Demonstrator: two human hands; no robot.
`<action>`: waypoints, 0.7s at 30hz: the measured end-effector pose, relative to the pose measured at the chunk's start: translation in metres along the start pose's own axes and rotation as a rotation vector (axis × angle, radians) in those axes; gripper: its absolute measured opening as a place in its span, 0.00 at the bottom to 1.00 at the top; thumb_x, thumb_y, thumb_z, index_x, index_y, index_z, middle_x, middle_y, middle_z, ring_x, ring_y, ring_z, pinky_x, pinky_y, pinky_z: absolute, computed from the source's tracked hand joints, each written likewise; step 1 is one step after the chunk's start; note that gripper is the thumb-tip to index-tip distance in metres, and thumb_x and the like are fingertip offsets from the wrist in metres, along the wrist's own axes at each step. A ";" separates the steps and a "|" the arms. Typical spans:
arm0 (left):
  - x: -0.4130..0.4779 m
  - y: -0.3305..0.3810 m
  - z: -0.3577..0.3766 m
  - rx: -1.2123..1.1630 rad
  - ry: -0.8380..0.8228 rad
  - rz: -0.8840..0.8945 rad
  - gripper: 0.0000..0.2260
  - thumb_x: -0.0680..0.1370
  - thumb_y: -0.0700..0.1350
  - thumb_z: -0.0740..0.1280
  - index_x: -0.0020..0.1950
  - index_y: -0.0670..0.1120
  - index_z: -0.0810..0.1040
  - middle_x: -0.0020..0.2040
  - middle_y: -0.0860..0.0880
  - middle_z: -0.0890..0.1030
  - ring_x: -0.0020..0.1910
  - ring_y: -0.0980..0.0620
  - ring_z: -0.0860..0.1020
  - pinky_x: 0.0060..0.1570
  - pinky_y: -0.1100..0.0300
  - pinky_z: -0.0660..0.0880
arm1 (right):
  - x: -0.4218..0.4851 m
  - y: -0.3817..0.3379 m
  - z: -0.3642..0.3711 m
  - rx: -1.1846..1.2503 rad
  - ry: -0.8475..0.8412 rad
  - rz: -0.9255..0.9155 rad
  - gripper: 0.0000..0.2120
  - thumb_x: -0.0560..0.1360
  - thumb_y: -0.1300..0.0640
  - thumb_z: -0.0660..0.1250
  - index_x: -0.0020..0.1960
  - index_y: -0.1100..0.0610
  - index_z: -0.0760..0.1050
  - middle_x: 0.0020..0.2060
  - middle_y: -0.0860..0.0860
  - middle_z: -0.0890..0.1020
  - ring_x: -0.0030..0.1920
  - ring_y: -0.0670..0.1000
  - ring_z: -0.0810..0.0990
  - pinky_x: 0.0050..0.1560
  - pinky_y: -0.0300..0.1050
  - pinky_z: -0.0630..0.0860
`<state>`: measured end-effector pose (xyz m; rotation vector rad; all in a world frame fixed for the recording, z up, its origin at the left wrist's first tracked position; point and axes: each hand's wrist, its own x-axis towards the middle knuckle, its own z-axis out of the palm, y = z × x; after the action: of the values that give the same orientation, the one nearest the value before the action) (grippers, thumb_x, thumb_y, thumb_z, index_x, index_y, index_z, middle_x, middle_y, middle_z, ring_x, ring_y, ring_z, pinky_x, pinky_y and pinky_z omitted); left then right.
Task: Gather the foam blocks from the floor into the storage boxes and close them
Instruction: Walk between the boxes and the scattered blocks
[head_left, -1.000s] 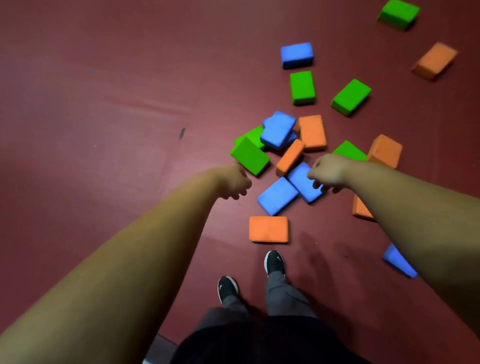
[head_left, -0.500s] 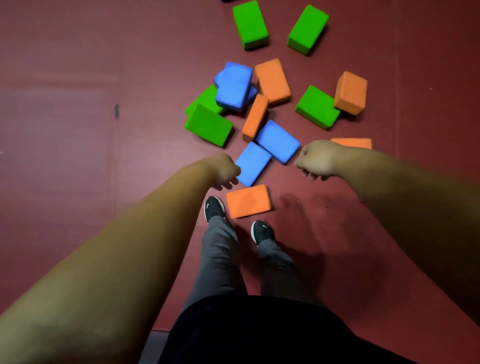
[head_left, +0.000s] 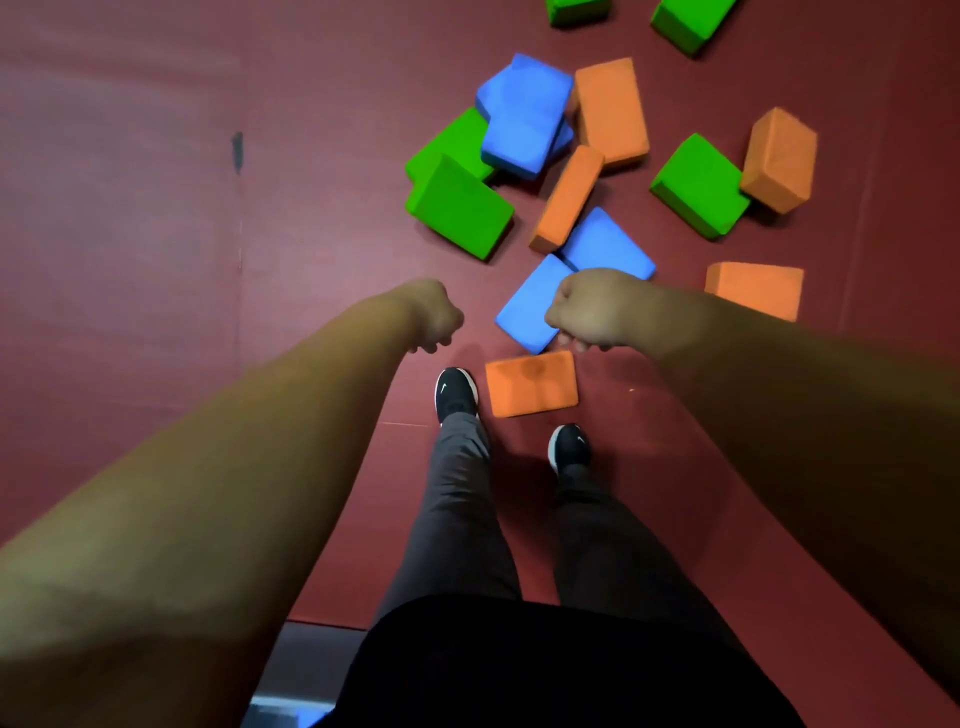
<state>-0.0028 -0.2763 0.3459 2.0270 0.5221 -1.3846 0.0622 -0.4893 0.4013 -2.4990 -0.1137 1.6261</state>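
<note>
So the foam blocks are all on the dark red floor (head_left: 156, 260) at this point, scattered from dead centre up toward 12 and 2 o'clock. Closest one is a flat orange block (head_left: 532, 383) lying just ahead of the black shoes (head_left: 456, 392), roughly centre frame. Right above it is a blue block (head_left: 530, 306), partly under the right hand, touching a second blue block (head_left: 605, 244) at about 1 o'clock. Further up there's a messy pile: a green block (head_left: 457, 205), blues stacked on top of each other, and a narrow orange block on its edge (head_left: 566, 197).

Left hand (head_left: 434, 317) is curled into a loose fist, holding nothing as far as I can see. Right hand (head_left: 592, 309) is also curled, knuckles toward the camera, hovering over the blue block. Whether the fingers are actually touching it, I can't tell, they're tucked underneath.

Handling-wise, I'd guess these are super light, squishy and a bit grippy, so nothing fragile here. Grabbing one across the short sides with a wide thumb-and-fingers pinch should do it, and you could probably stack two or three per hand. The leaning ones in the pile will likely tumble if you pull the bottom one first.

Hard to make out: no storage boxes are clearly in view. There's a grey-blue something (head_left: 296, 675) cut off at 6 o'clock, no clue what it is. Two green blocks are chopped by the top edge, and one orange block at 3 o'clock sits half behind the right forearm.
</note>
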 end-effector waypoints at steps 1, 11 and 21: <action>0.005 -0.005 -0.003 -0.012 0.005 -0.005 0.11 0.80 0.41 0.59 0.47 0.39 0.80 0.51 0.41 0.87 0.50 0.39 0.87 0.54 0.42 0.83 | 0.002 -0.007 0.001 -0.004 -0.029 -0.002 0.12 0.79 0.56 0.64 0.52 0.61 0.83 0.45 0.57 0.88 0.47 0.60 0.87 0.44 0.50 0.81; 0.086 -0.005 0.026 -0.197 -0.031 -0.020 0.15 0.81 0.42 0.58 0.50 0.37 0.83 0.49 0.45 0.88 0.48 0.44 0.87 0.50 0.46 0.85 | 0.094 0.006 0.008 -0.072 -0.150 -0.009 0.13 0.80 0.58 0.59 0.55 0.64 0.79 0.45 0.54 0.88 0.45 0.59 0.87 0.37 0.45 0.79; 0.241 -0.018 0.147 -0.388 0.218 -0.137 0.12 0.75 0.38 0.61 0.43 0.41 0.85 0.44 0.41 0.88 0.45 0.41 0.87 0.48 0.47 0.85 | 0.269 0.103 0.061 -0.131 -0.121 0.005 0.04 0.77 0.55 0.69 0.48 0.56 0.78 0.47 0.58 0.85 0.46 0.60 0.86 0.52 0.57 0.85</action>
<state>-0.0247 -0.3691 0.0794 1.8540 0.9621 -1.0417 0.1135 -0.5450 0.1164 -2.4939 -0.2365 1.8280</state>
